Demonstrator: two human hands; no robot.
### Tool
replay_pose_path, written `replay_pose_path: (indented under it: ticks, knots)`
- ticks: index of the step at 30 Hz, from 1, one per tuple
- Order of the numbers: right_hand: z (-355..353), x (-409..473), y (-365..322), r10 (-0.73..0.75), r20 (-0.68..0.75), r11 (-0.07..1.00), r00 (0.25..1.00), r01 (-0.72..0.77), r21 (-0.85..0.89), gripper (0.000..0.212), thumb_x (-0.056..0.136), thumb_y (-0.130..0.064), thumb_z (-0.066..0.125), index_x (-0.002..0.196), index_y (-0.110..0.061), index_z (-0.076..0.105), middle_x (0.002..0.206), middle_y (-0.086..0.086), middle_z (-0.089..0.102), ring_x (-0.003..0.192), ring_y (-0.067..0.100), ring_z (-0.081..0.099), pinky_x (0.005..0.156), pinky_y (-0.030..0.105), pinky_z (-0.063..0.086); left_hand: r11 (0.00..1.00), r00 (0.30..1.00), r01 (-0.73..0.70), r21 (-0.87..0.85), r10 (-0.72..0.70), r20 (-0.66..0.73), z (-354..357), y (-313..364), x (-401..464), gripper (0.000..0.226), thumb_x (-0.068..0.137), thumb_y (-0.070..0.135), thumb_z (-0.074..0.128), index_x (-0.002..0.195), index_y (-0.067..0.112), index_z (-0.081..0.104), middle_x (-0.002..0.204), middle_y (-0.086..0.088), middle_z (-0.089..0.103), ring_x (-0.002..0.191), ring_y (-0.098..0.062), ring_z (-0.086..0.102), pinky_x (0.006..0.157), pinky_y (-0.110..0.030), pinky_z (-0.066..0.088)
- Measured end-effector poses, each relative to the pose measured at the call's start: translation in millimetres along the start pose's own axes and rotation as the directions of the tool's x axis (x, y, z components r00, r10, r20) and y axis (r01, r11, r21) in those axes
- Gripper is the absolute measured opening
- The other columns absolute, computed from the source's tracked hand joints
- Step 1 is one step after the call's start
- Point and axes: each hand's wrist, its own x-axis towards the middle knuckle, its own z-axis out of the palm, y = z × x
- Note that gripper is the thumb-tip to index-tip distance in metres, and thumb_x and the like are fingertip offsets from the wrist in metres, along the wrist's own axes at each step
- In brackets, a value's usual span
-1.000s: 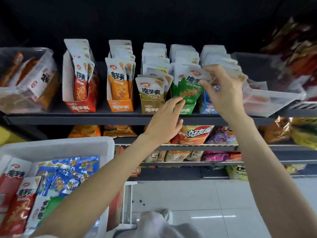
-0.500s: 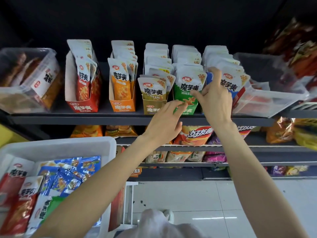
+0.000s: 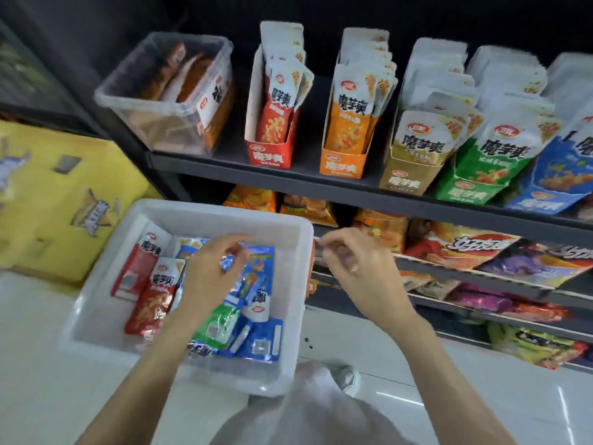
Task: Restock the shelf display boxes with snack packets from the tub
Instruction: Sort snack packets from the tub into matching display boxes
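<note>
A white tub (image 3: 208,211) stands low at the left and holds red packets (image 3: 146,300), a green packet (image 3: 218,326) and blue packets (image 3: 261,343). My left hand (image 3: 210,274) hangs over the blue packets in the tub, its fingers loosely curled; no grip on a packet shows. Just off the tub's right wall is my right hand (image 3: 356,268), loosely curled and holding nothing. On the dark shelf above stand the red (image 3: 269,157), orange (image 3: 341,167), gold (image 3: 404,183), green (image 3: 465,195) and blue (image 3: 539,202) display boxes, each with upright packets.
A clear plastic bin (image 3: 167,123) with brown snack packs sits at the shelf's left end. A yellow carton (image 3: 64,200) stands on the floor left of the tub. Lower shelves (image 3: 465,245) carry bagged chips. My shoe (image 3: 345,377) is on the tiled floor.
Both hands have dropped from the green display box on the shelf to the tub. The view has swung down and left. The green packet stays in its box.
</note>
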Motion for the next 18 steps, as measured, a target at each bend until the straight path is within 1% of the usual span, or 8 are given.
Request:
replay_pose_path:
  ticks: [2, 3, 5, 8, 11, 13, 15, 18]
  knots:
    - [35.7, 12.1, -16.1, -0.017, 0.202, 0.995, 0.979, 0.037, -0.096, 0.017, 0.091, -0.019, 0.058, 0.107, -0.021, 0.063, 0.108, -0.008, 0.061, 0.094, 0.011, 0.059, 0.079, 0.034, 0.051, 0.985, 0.986, 0.095, 0.144, -0.113, 0.125, -16.0, -47.5, -9.3, 0.030, 0.085, 0.013, 0.067, 0.110, 0.029, 0.061, 0.098, 0.006, 0.065, 0.090, 0.000, 0.058, 0.083, -0.015, 0.042]
    - [53.3, 18.5, -22.0, -0.027, 0.274, 0.986, 0.961, 0.071, -0.151, 0.020, 0.092, -0.022, 0.055, 0.111, -0.022, 0.062, 0.113, -0.007, 0.059, 0.102, 0.012, 0.057, 0.082, 0.034, 0.050, 0.969, 0.973, 0.115, 0.218, -0.154, 0.174, -21.1, -66.9, -12.8, 0.033, 0.084, 0.016, 0.069, 0.114, 0.027, 0.061, 0.106, 0.001, 0.064, 0.098, -0.011, 0.060, 0.085, -0.022, 0.042]
    - [87.8, 33.1, -28.2, -0.045, 0.357, 0.962, 0.933, 0.136, -0.236, 0.026, 0.094, -0.022, 0.052, 0.119, -0.022, 0.059, 0.121, -0.004, 0.057, 0.112, 0.016, 0.052, 0.087, 0.033, 0.045, 0.934, 0.937, 0.143, 0.326, -0.234, 0.261, -26.0, -95.4, -16.3, 0.040, 0.084, 0.022, 0.069, 0.122, 0.023, 0.058, 0.119, -0.006, 0.059, 0.112, -0.025, 0.056, 0.091, -0.031, 0.041]
    - [137.5, 55.8, -20.0, 0.054, 0.477, 0.918, 0.877, 0.145, -0.370, 0.039, 0.091, -0.010, 0.052, 0.130, -0.017, 0.052, 0.129, 0.003, 0.052, 0.119, 0.024, 0.048, 0.094, 0.033, 0.040, 0.923, 0.905, 0.123, 0.365, -0.256, 0.341, -22.8, -114.2, -12.8, 0.048, 0.082, 0.028, 0.071, 0.127, 0.019, 0.056, 0.127, -0.010, 0.055, 0.118, -0.032, 0.051, 0.096, -0.040, 0.042]
    - [172.9, 72.4, -0.4, 0.175, 0.548, 0.841, 0.818, 0.166, -0.516, 0.053, 0.085, -0.007, 0.062, 0.135, -0.012, 0.045, 0.132, 0.009, 0.048, 0.120, 0.029, 0.047, 0.096, 0.036, 0.040, 0.929, 0.904, -0.011, 0.370, -0.149, 0.400, -12.4, -116.3, -4.5, 0.051, 0.080, 0.029, 0.072, 0.128, 0.018, 0.057, 0.129, -0.007, 0.056, 0.118, -0.032, 0.050, 0.098, -0.044, 0.043]
    - [189.2, 78.3, 7.5, 0.206, 0.569, 0.799, 0.796, 0.199, -0.568, 0.058, 0.083, -0.007, 0.066, 0.135, -0.009, 0.041, 0.131, 0.013, 0.046, 0.121, 0.031, 0.045, 0.097, 0.038, 0.040, 0.907, 0.881, -0.102, 0.408, -0.107, 0.460, -5.2, -112.4, 0.5, 0.056, 0.083, 0.037, 0.067, 0.134, 0.023, 0.051, 0.137, -0.002, 0.049, 0.125, -0.029, 0.044, 0.103, -0.044, 0.038]
    - [199.1, 82.1, 6.2, 0.238, 0.576, 0.738, 0.782, 0.240, -0.631, 0.056, 0.084, -0.008, 0.065, 0.134, -0.006, 0.039, 0.129, 0.016, 0.045, 0.119, 0.033, 0.045, 0.095, 0.039, 0.040, 0.881, 0.844, -0.135, 0.453, -0.137, 0.519, 1.0, -111.9, 4.3, 0.057, 0.088, 0.043, 0.059, 0.140, 0.030, 0.042, 0.143, 0.006, 0.040, 0.131, -0.022, 0.034, 0.107, -0.038, 0.032]
    - [201.0, 84.3, -0.1, 0.334, 0.582, 0.668, 0.742, 0.249, -0.701, 0.064, 0.084, -0.023, 0.069, 0.136, -0.008, 0.035, 0.130, 0.013, 0.043, 0.118, 0.033, 0.046, 0.090, 0.038, 0.044, 0.874, 0.822, -0.153, 0.462, -0.147, 0.551, 3.1, -113.0, 8.3, 0.048, 0.089, 0.044, 0.057, 0.135, 0.032, 0.048, 0.140, 0.009, 0.041, 0.129, -0.018, 0.032, 0.105, -0.033, 0.032]
